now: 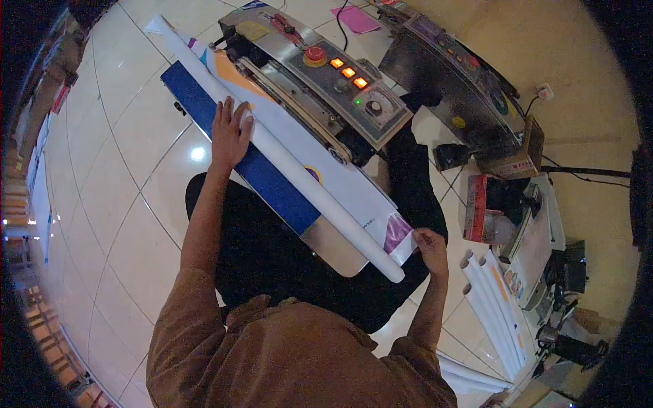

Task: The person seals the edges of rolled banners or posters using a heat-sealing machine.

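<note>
A long white roll lies slantwise across my lap, over a blue-topped board with a bare metal end. From the roll a printed sheet with orange and purple patches spreads toward the machine. My left hand rests flat on the roll's upper part, its fingers stretched out. At the sheet's near right corner, my right hand pinches the edge beside a purple patch. Just beyond the sheet stands a band sealing machine with a red knob, lit orange switches and a dial.
A second dark metal machine stands at the back right by the wall. Several rolled sheets lie on the tiled floor to the right, near a red-and-white box. A pink paper lies at the back.
</note>
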`<move>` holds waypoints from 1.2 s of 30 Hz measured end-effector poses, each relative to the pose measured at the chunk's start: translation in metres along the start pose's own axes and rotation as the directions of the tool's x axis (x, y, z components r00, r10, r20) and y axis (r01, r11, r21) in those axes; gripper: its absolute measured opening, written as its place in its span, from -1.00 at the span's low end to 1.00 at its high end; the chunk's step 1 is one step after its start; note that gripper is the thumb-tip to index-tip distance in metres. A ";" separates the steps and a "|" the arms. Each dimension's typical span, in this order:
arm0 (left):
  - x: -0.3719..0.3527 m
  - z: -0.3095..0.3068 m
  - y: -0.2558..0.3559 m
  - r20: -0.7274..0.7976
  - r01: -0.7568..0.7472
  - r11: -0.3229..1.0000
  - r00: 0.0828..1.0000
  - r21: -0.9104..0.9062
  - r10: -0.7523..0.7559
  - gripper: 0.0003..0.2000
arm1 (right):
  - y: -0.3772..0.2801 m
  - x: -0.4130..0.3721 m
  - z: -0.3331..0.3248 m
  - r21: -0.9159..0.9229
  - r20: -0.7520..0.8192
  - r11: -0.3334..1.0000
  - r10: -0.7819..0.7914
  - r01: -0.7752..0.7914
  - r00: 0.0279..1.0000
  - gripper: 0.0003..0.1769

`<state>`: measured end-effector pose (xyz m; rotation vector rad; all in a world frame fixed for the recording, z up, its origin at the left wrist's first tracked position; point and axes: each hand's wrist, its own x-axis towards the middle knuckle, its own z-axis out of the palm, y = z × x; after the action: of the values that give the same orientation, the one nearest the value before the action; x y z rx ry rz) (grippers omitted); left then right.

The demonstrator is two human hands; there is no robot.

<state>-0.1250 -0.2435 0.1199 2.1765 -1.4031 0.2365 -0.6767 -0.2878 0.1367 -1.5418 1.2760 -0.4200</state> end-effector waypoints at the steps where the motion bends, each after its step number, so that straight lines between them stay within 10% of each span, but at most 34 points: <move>1: 0.001 0.003 -0.006 -0.019 -0.026 1.000 0.999 0.006 0.027 -0.57 | 0.000 0.002 0.001 -0.022 -0.013 1.000 -0.012 0.012 1.000 -0.79; 36: 0.049 0.007 -0.070 -0.036 -0.054 0.997 0.998 0.047 0.055 -0.58 | -0.039 0.032 0.025 -0.135 0.092 0.987 -0.077 0.089 0.993 -0.73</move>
<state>-0.0422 -0.2631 0.1108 2.1610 -1.4509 0.3304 -0.6253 -0.3076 0.1496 -1.7171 1.1972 -0.3191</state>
